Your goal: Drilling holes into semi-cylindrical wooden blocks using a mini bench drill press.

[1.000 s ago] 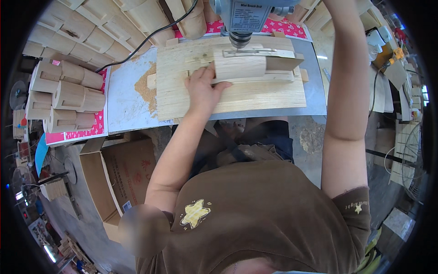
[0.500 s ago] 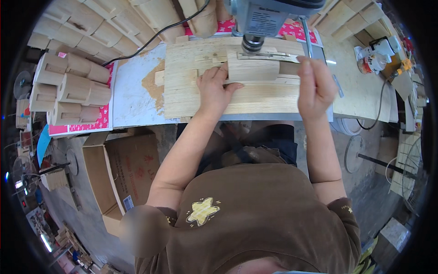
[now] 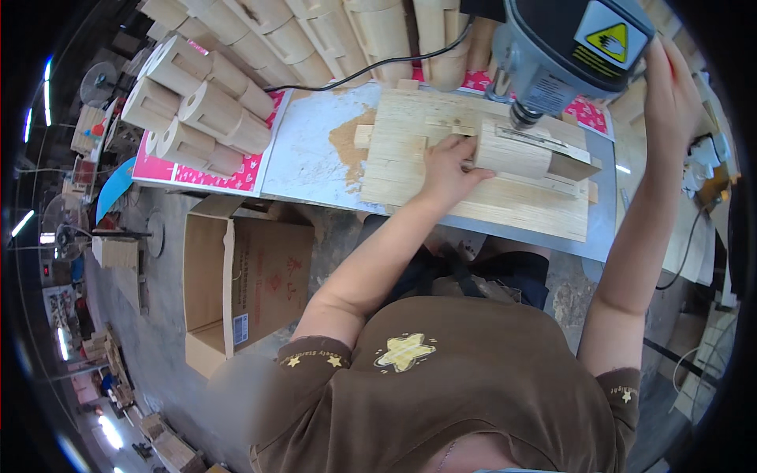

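We press our left hand [image 3: 448,169] flat, fingers spread open, on the wooden block [image 3: 514,155] that sits on the wooden board [image 3: 473,197], right under the drill bit [image 3: 520,118] of the drill press [image 3: 572,43]. Our right hand [image 3: 670,83] reaches up beside the machine's head, at the far right; we cannot tell whether its fingers are closed on a handle, since the housing hides them.

To do this step well, we judge that the block should stay tight against the wooden stops on the board, with our left fingers kept to the side of the bit, never under it, and the feed brought down slowly and evenly.

The board fills most of the counter [image 3: 315,150] in front of us, and its near edge lies close to the counter's edge, so there is little room to slide it toward our body. To the left, a patch of sawdust [image 3: 347,142] lies just beside the board, and beyond it stacked wooden cylinders [image 3: 197,110] crowd the far left. A black cable [image 3: 371,67] runs across the back. An open cardboard box [image 3: 236,284] stands on the floor, below the counter on our left.
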`<state>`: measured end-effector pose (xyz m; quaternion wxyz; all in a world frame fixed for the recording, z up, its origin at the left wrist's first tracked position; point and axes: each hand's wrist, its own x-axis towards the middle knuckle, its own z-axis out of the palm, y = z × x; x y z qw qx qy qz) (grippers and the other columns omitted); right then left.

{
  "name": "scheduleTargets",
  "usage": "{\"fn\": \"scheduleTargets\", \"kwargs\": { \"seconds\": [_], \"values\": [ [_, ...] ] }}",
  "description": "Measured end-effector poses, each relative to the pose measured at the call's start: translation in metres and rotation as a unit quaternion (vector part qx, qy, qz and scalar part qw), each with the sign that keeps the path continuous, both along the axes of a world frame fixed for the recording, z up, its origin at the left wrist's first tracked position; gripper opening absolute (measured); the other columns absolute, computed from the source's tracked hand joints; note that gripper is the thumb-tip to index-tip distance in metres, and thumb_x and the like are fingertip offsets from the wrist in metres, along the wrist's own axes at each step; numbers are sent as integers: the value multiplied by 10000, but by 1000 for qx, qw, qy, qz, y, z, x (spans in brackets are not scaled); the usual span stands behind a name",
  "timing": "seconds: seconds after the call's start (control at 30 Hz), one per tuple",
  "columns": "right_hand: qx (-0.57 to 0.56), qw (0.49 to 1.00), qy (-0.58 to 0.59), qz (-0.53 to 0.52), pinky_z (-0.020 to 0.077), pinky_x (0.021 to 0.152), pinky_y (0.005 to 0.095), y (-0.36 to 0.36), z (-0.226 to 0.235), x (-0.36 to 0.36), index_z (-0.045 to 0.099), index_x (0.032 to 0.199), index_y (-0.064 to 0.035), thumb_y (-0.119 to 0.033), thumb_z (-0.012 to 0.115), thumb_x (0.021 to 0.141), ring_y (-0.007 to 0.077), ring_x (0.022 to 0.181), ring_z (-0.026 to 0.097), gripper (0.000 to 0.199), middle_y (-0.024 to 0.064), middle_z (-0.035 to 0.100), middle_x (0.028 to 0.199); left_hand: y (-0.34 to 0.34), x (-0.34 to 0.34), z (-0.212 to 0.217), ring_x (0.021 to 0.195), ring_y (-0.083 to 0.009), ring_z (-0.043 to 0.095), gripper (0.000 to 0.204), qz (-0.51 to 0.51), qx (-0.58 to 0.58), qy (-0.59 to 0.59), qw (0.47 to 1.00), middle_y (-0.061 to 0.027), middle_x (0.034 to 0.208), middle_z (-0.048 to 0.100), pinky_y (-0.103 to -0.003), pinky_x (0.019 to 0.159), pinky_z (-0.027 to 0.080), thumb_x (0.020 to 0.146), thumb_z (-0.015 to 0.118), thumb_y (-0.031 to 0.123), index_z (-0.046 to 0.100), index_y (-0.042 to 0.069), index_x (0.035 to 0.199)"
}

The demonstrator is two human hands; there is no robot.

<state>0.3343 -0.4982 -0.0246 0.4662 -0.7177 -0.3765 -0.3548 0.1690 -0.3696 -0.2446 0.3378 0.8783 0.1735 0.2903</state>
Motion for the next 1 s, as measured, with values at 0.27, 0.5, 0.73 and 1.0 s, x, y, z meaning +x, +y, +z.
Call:
{"fn": "scheduleTargets", "kwargs": {
  "seconds": [0.27,0.5,0.73,1.0],
  "values": [
    [-104,983,136,74,447,732,273,-25,-45,87,562,1125,-25,-239,514,919,127,791,576,301,60,604,821,7,9,5,766,-154,606,416,-66,-157,-55,984,-66,900,571,-246,648,537,565,813,31,657,-8,949],
    [-410,910,18,51,357,906,353,-50,-145,-12,552,1072,-57,-181,654,783,272,992,524,331,92,598,991,12,0,13,718,-94,551,356,-71,-208,-51,974,-22,862,531,-201,620,493,628,787,23,661,1,960],
    [-385,919,37,76,325,926,389,-71,-148,-9,559,915,-80,-201,669,743,247,898,524,238,45,571,858,71,-82,21,701,-114,546,285,-84,-144,-87,982,-28,852,568,-241,654,466,670,778,86,656,-9,909],
    [-395,915,60,46,277,976,462,-70,-145,-21,578,920,-103,-188,693,722,225,929,532,244,27,585,878,63,-87,72,506,-89,498,418,88,-454,25,886,-57,630,585,-209,471,372,737,728,343,614,-59,748]
  ]
}}
